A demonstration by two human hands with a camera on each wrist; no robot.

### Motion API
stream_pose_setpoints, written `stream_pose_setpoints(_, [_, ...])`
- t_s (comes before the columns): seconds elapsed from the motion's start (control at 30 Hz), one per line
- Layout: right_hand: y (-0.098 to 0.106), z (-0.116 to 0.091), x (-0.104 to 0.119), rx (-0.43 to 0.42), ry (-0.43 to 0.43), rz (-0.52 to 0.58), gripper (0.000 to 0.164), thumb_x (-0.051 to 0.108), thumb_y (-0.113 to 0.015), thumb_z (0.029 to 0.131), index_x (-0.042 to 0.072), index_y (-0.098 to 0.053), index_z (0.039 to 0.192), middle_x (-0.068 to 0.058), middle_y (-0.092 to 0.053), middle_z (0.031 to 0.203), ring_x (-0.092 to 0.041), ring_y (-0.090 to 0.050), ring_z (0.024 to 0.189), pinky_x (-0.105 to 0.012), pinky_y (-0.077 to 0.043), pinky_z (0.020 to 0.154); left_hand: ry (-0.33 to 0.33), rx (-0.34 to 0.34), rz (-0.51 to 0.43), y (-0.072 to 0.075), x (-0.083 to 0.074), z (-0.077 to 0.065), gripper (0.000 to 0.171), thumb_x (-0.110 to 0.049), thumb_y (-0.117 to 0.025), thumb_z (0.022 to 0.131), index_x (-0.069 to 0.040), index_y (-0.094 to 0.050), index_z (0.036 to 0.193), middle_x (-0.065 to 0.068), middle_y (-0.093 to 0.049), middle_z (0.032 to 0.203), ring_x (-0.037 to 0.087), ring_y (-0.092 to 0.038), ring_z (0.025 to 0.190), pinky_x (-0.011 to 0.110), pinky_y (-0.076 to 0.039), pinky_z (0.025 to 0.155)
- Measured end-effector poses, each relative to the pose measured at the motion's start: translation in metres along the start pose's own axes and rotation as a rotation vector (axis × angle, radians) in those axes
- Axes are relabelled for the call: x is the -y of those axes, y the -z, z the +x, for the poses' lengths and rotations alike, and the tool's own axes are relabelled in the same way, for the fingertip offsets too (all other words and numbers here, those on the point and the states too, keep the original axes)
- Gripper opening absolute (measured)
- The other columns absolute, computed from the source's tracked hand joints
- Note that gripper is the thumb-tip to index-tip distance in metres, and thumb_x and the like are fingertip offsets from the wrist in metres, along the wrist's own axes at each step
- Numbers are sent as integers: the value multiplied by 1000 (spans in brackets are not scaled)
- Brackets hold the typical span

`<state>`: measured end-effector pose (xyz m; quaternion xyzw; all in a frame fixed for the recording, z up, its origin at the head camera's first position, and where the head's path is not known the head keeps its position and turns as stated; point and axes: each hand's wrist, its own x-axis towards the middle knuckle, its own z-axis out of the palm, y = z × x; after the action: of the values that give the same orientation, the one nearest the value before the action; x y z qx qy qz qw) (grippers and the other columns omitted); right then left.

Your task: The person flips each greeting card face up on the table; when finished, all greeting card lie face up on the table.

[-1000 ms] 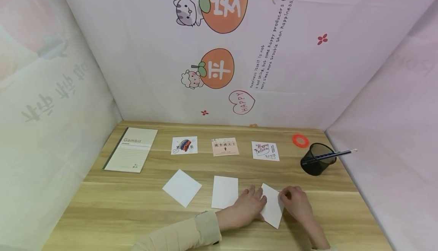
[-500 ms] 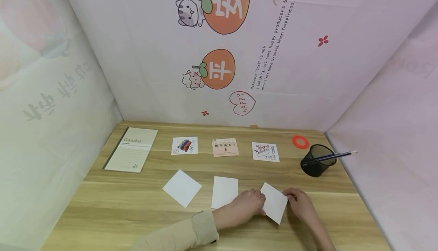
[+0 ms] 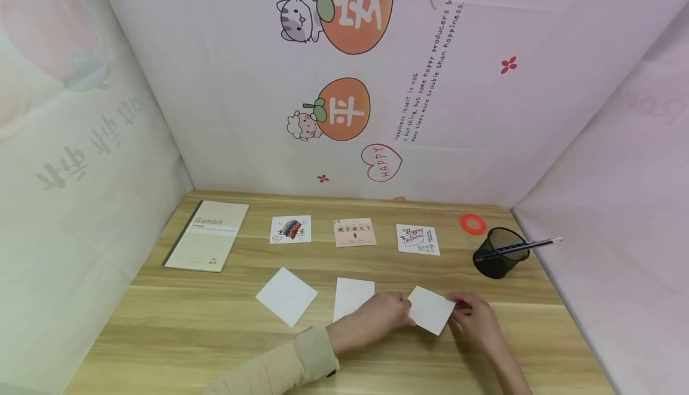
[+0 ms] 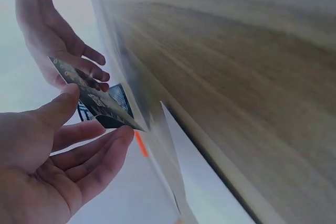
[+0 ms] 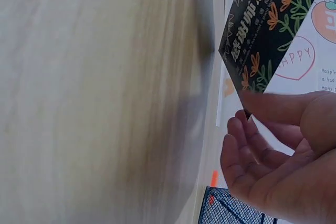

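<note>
While the left hand [image 3: 381, 316] and right hand [image 3: 478, 318] pinch opposite sides of the black flower-printed card [image 5: 262, 35] above the wooden table [image 3: 215, 308], uneven pulling could bend it. Loosened fingers could drop it.

Fine print [image 5: 255, 28] on the dark card [image 5: 270, 32] seems too small to read.

Soft, even light brightens the head view, with a pinkish cast on the right wall [image 3: 608, 161] and a faint shadow on the worktop [image 3: 204, 323] beside the held card [image 3: 430, 310]. Both wrist views are dimmer and cooler, the worktop blurred in each.
</note>
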<state>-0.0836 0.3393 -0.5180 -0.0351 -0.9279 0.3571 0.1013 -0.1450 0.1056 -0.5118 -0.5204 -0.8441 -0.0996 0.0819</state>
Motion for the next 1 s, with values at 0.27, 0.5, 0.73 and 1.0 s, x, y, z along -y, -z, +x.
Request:
stream_pose_setpoints(0.27, [-6, 1, -7, -205, 225, -29, 26, -17, -75, 67, 4, -73, 83, -7, -68, 85, -20, -64, 72, -16, -52, 61, 57, 37, -283, -3, 11, 0, 25, -36, -63, 91, -16, -63, 77, -10, -58, 74, -2, -44, 62, 9, -38, 56])
stream_pose_setpoints(0.5, [-7, 3, -5, -396, 432, -111, 35, -19, -82, 54, 6, -72, 77, -5, -67, 79, -21, -62, 69, -13, -48, 61, 137, 63, -466, -5, 12, 3, 19, -30, -72, 85, -11, -68, 87, -10, -62, 76, -5, -45, 65, 7, -39, 57])
stream_pose_setpoints(0.73, [-5, 4, 1, -449, 463, -160, 37, -14, -86, 53, 10, -73, 78, -3, -65, 82, -21, -61, 74, -20, -46, 64, 99, 16, -403, -1, 10, 4, 7, -15, -68, 90, -10, -73, 92, -7, -65, 82, -4, -50, 70, 6, -41, 62])
stream_pose_setpoints(1.0, [-4, 3, 0, -448, 438, -99, 30, -10, -83, 62, 8, -73, 84, -5, -62, 85, -14, -57, 80, -8, -41, 73, 119, -107, -382, -1, 11, 1, 11, -12, -65, 91, -8, -74, 98, -4, -66, 87, -3, -58, 77, 6, -44, 67])
